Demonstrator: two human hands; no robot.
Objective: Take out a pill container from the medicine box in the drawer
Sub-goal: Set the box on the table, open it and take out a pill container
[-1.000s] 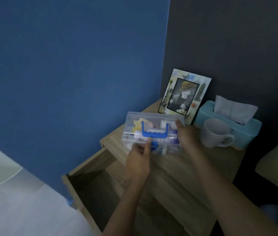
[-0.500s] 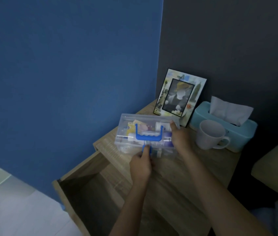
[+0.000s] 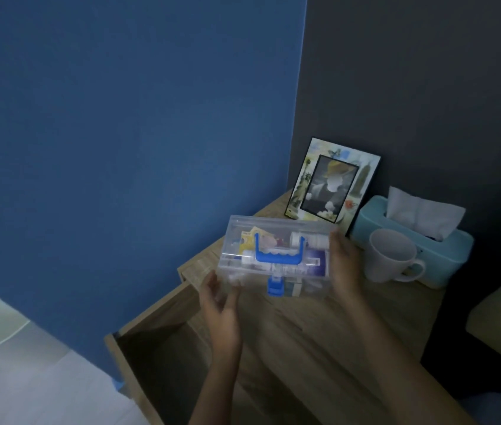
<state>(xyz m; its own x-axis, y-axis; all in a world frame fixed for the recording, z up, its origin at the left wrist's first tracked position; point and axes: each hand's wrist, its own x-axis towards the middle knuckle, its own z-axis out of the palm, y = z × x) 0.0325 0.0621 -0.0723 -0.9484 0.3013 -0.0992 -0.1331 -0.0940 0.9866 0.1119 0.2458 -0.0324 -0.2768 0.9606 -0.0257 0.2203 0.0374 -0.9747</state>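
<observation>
The clear plastic medicine box point(image 3: 277, 240) with a blue handle and a blue front latch point(image 3: 274, 285) rests on the wooden nightstand top point(image 3: 350, 326), lid closed. Inside it I see tubes, packets and a white pill container point(image 3: 309, 239) near the back right. My right hand point(image 3: 343, 265) grips the box's right end. My left hand point(image 3: 221, 305) holds the box's lower left corner with thumb and fingers. The drawer point(image 3: 163, 354) below stands pulled out, dark inside.
A picture frame point(image 3: 332, 184) leans against the dark wall behind the box. A white mug point(image 3: 392, 256) and a teal tissue box point(image 3: 412, 240) stand to the right. A blue wall is on the left, white bedding point(image 3: 28, 378) at lower left.
My left hand has moved from the blue latch at the front middle to the box's left corner. The latch now hangs flipped down. The right hand keeps its hold.
</observation>
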